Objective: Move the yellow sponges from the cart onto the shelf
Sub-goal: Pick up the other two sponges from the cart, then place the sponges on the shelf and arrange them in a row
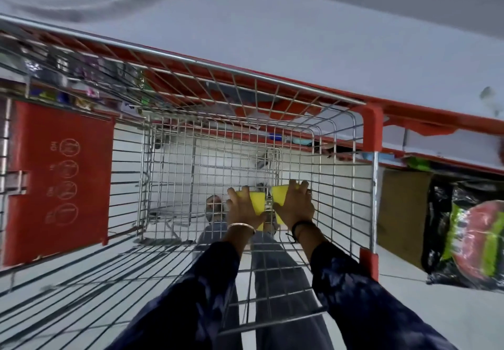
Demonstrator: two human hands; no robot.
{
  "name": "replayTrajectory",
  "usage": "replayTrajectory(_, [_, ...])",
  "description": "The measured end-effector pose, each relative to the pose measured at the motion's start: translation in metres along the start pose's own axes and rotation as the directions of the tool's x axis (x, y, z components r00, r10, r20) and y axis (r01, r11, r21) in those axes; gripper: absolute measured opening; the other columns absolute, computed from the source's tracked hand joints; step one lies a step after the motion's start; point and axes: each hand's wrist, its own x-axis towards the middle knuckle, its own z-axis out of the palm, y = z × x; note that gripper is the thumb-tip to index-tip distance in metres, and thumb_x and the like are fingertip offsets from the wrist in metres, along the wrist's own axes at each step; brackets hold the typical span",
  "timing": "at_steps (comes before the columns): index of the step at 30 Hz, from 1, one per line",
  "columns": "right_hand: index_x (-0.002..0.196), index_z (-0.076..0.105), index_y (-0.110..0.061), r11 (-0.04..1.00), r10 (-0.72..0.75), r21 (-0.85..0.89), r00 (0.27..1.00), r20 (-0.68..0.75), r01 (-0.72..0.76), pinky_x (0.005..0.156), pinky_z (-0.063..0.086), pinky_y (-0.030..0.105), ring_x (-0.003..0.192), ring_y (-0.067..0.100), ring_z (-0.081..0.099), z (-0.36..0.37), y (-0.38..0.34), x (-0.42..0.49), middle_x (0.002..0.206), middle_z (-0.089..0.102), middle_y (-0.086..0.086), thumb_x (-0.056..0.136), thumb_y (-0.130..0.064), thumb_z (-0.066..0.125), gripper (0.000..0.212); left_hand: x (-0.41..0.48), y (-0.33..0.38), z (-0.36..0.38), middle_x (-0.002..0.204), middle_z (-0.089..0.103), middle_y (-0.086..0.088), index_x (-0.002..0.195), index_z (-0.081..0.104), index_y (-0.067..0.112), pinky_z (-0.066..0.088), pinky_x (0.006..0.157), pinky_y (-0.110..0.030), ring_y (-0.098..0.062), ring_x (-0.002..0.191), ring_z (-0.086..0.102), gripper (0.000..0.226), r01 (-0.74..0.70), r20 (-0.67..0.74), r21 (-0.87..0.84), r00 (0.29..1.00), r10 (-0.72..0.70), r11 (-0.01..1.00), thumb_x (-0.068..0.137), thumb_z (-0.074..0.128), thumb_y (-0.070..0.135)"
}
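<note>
Yellow foam sponges sit deep in the silver wire shopping cart [245, 120], one under each hand. The left hand [241, 207], with a thin metal bangle [241, 227] at the wrist, is closed over the left yellow sponge [257, 199], fingers curled across its far edge. The right hand [294, 205], wearing a black cord bracelet [301, 225], grips the right yellow sponge [279, 194] the same way. Both sponges lie close together against the cart's wire bottom, nearly touching. Dark blue patterned sleeves [354, 295] cover both forearms. A red plastic child-seat flap [58, 180] hangs at the cart's left end. Just beyond the cart runs a red-edged white shelf [425, 120], with a black and green packet [469, 232] below it at right.
</note>
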Motion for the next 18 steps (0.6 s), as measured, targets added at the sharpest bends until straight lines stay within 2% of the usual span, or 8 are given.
replayTrajectory(4, [0.142,0.032,-0.011,0.982,0.006,0.191,0.999,-0.052,0.004,0.087,0.051,0.046,0.129,0.04,0.042,-0.032,-0.007,-0.011,0.145,0.029,0.019,0.077,-0.039,0.072,0.081,-0.006,0.005,-0.037,0.133,0.031,-0.018,0.132,0.036,0.014,0.05,0.094,-0.048,-0.041,0.117,0.048,0.082,-0.043,0.001,0.013,0.999,0.043,0.999,0.066,0.078,0.039])
replayTrajectory(8, [0.143,0.03,-0.013,0.979,-0.02,0.2,0.992,-0.127,0.045,0.089,0.05,0.047,0.13,0.04,0.04,-0.07,-0.016,-0.034,0.146,0.029,0.018,0.077,-0.043,0.071,0.084,-0.018,0.019,-0.084,0.138,0.029,-0.017,0.135,0.034,0.016,0.054,0.087,-0.051,-0.04,0.124,0.042,0.086,-0.084,-0.031,0.04,0.996,0.085,0.996,0.066,0.078,0.043])
replayTrajectory(12, [0.147,0.028,-0.016,0.971,-0.059,0.22,0.982,-0.18,0.098,0.097,0.048,0.046,0.136,0.038,0.038,-0.11,-0.027,-0.064,0.155,0.023,0.019,0.076,-0.048,0.071,0.089,-0.038,0.036,-0.131,0.15,0.02,-0.019,0.141,0.029,0.017,0.051,0.092,-0.05,-0.041,0.132,0.037,0.091,-0.121,-0.085,0.039,0.989,0.124,0.992,0.069,0.077,0.046])
replayTrajectory(15, [0.144,0.035,-0.016,0.939,-0.097,0.292,0.953,-0.286,0.183,0.096,0.05,0.043,0.129,0.035,0.046,-0.146,-0.037,-0.09,0.147,0.037,0.016,0.074,-0.048,0.072,0.086,-0.062,0.053,-0.169,0.153,0.017,-0.019,0.146,0.025,0.017,0.048,0.095,-0.05,-0.04,0.135,0.035,0.096,-0.13,-0.111,0.026,0.985,0.132,0.991,0.071,0.076,0.049])
replayTrajectory(18, [0.143,0.037,-0.016,0.914,-0.128,0.318,0.924,-0.36,0.25,0.099,0.046,0.04,0.129,0.033,0.045,-0.181,-0.043,-0.115,0.143,0.042,0.016,0.075,-0.047,0.072,0.083,-0.089,0.071,-0.203,0.155,0.013,-0.019,0.149,0.02,0.017,0.048,0.094,-0.046,-0.04,0.131,0.042,0.099,-0.152,-0.133,0.044,0.979,0.157,0.987,0.073,0.072,0.053])
